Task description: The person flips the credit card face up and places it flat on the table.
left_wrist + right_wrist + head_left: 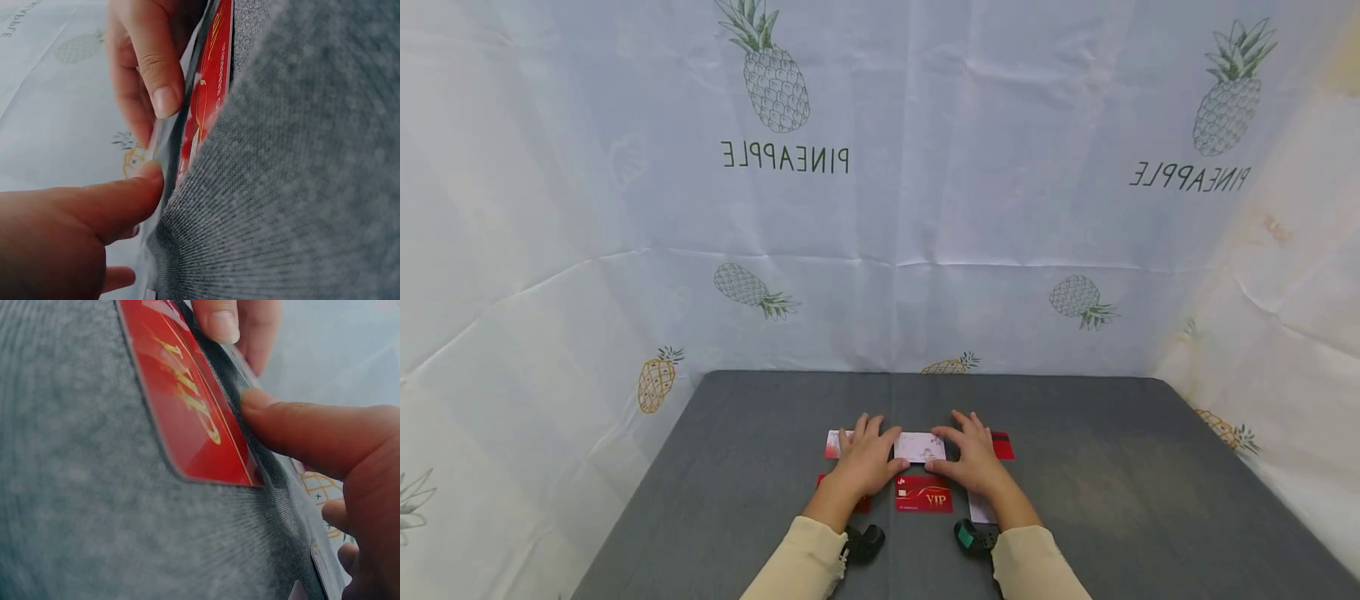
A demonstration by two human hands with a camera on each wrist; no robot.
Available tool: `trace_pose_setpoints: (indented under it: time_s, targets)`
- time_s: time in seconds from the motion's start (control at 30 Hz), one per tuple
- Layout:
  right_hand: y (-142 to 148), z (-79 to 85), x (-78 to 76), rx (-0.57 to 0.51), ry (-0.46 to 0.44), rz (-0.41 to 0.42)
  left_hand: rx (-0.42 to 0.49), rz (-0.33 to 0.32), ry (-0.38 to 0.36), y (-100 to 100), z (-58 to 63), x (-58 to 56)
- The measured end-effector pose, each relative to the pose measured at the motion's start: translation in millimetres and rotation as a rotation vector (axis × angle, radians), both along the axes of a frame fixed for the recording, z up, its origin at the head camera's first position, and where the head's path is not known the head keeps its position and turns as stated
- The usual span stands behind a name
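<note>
A white patterned card (919,447) lies flat on the grey table (760,433) between my hands. My left hand (867,458) is at its left end, the thumb by the near corner and the index finger by the far one. The right hand (976,460) mirrors this at the right end. Fingers on both hands are spread and relaxed, touching or very close to the card. Just nearer to me lies a red card with gold VIP lettering (923,494), which also shows in the left wrist view and the right wrist view.
A white and red card (832,446) pokes out beside the left hand, and a red card with a dark stripe (1003,446) beyond the right. Under the forearms, another red card (863,505) and a pale card (981,508) are partly covered. A pineapple-print curtain (880,208) surrounds the table.
</note>
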State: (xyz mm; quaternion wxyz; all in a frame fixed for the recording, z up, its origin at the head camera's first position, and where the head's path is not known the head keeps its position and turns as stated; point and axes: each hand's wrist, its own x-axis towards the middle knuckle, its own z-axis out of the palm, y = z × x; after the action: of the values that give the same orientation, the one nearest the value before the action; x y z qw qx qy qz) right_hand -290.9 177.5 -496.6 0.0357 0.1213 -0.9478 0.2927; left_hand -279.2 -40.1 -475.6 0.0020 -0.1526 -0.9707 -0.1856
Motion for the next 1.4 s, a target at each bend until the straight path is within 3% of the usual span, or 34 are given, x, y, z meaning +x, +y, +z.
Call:
trace_pose_setpoints:
  time_s: [0.47, 1.17, 1.4]
  targets:
    - [-2.8, -0.2, 1.4, 0.041, -0.021, 0.002, -0.007, -0.013, -0.049, -1.7, -7.1, -1.7]
    - [-8.2, 2.8, 7.6, 0.073, -0.017, -0.048, 0.012, 0.003, -0.058, -0.5, -7.7, 0.1]
    - [-0.5, 10.6, 3.5, 0.049, 0.008, -0.043, 0.007, 0.026, -0.051, -0.5, -8.0, -1.3]
